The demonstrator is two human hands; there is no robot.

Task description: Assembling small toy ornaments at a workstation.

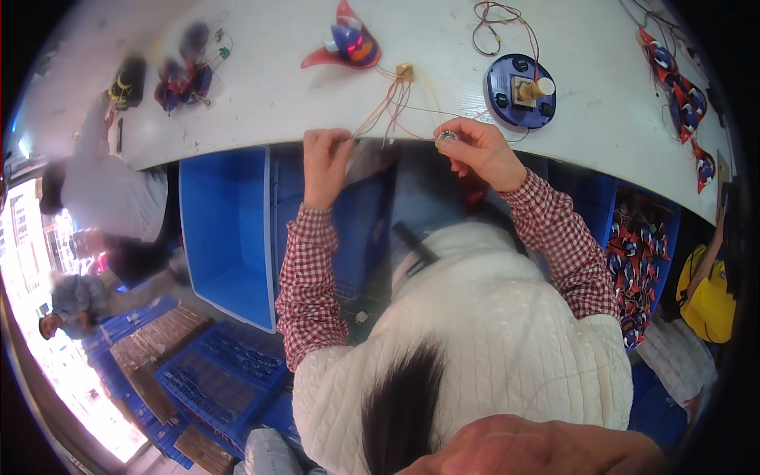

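1. Nearest camera: patch of skin (546,450), body part unclear; then dark hair (404,400) over white vest (507,317). All well below the blue disc (503,81), the landmark here.
2. Round metal part (448,135): just below-left of disc, at table edge, pinched between thumb and fingers of right hand (487,154).
3. Wires (381,108): left of disc, running from tan piece (405,72). Left hand (323,168), farther left, fingertips closed on wire ends.
4. Figure (354,43), red and blue, lit red: left of disc, past tan piece.
5. Cable (518,13): loosely looped, beyond disc, on table (261,87).
6. More figures (689,107): right of disc, strung along table.
7. Blue bin (229,229): well below-left of disc, under table edge.
8. Co-worker (119,186), pale top: far left of disc.
9. Yellow bag (708,297): far below-right of disc.
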